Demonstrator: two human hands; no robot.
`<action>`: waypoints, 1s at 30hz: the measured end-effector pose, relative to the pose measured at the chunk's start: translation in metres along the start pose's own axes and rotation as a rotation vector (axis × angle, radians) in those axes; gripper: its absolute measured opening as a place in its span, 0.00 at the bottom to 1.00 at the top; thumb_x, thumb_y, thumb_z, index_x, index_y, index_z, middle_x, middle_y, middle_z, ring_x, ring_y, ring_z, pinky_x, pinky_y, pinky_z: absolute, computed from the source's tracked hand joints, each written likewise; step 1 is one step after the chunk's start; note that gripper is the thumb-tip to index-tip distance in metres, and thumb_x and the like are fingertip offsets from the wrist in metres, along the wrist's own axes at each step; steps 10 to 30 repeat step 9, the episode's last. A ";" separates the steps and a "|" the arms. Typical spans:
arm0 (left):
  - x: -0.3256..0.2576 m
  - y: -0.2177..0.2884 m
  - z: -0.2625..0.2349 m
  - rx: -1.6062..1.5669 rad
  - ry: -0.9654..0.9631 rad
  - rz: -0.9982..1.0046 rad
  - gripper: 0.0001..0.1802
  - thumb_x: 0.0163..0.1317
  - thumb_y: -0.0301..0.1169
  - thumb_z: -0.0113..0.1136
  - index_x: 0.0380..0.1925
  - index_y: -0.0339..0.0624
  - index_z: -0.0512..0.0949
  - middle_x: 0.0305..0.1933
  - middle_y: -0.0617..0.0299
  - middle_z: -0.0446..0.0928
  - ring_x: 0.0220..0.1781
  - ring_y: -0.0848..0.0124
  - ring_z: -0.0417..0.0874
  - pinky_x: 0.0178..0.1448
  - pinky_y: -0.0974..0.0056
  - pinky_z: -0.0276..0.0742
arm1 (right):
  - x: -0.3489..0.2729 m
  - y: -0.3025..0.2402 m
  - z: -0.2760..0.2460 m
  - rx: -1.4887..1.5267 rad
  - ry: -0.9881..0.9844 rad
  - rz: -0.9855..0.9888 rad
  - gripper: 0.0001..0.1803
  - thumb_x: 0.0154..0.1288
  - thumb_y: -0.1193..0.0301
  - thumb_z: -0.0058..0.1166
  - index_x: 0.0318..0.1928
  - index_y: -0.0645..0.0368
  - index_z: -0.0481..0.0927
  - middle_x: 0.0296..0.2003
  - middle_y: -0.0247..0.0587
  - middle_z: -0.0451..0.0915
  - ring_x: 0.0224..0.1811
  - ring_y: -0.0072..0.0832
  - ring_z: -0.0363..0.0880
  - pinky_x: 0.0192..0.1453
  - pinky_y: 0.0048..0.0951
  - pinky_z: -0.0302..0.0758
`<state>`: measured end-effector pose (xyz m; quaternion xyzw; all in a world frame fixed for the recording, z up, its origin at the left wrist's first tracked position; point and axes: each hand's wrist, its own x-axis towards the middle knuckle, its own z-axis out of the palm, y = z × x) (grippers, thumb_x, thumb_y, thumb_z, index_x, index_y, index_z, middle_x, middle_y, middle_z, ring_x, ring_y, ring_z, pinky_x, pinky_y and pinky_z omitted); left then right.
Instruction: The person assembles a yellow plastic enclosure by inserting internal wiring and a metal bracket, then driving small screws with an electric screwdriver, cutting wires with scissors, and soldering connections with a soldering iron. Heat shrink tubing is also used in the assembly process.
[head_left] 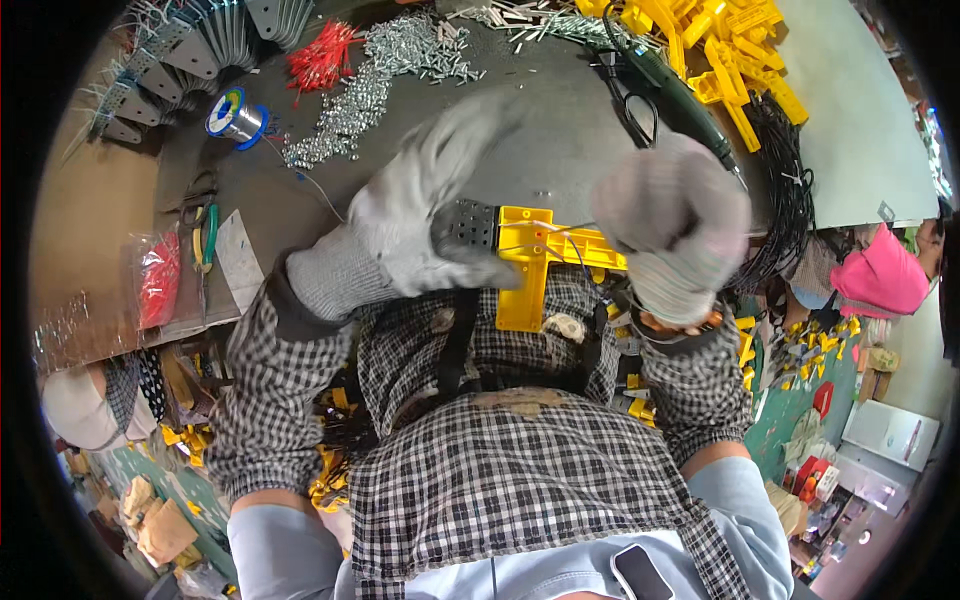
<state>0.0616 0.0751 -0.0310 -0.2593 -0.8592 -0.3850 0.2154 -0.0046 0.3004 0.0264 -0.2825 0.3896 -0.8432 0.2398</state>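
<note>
A yellow plastic housing (522,300) juts over the front edge of the bench, toward my lap. Thin wires run across it, and a black perforated metal plate (472,222) adjoins its left side. My left hand (420,190), in a grey glove, is open above the plate, fingers stretched up and away. Its thumb reaches toward the housing; whether it touches cannot be told. My right hand (672,220), also gloved, is smeared by motion at the right end of the housing's arm. Its fingers cannot be made out, nor anything in them.
Behind lie loose metal screws (350,115), red wires (322,55) and a solder spool (238,120). A dark green power screwdriver (680,95) lies back right, beside black cables (780,190) and heaped yellow housings (735,40). Pliers (207,240) and a red-filled bag (158,280) are at left.
</note>
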 end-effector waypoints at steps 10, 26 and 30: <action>-0.033 0.024 0.005 0.447 -0.482 -0.383 0.51 0.38 0.45 0.74 0.66 0.54 0.62 0.60 0.56 0.68 0.64 0.59 0.69 0.67 0.50 0.65 | -0.011 0.021 0.029 -0.425 -0.014 0.272 0.23 0.66 0.56 0.50 0.21 0.61 0.70 0.16 0.35 0.67 0.16 0.24 0.61 0.22 0.27 0.55; -0.033 0.024 0.005 0.447 -0.482 -0.383 0.51 0.38 0.45 0.74 0.66 0.54 0.62 0.60 0.56 0.68 0.64 0.59 0.69 0.67 0.50 0.65 | -0.011 0.021 0.029 -0.425 -0.014 0.272 0.23 0.66 0.56 0.50 0.21 0.61 0.70 0.16 0.35 0.67 0.16 0.24 0.61 0.22 0.27 0.55; -0.033 0.024 0.005 0.447 -0.482 -0.383 0.51 0.38 0.45 0.74 0.66 0.54 0.62 0.60 0.56 0.68 0.64 0.59 0.69 0.67 0.50 0.65 | -0.011 0.021 0.029 -0.425 -0.014 0.272 0.23 0.66 0.56 0.50 0.21 0.61 0.70 0.16 0.35 0.67 0.16 0.24 0.61 0.22 0.27 0.55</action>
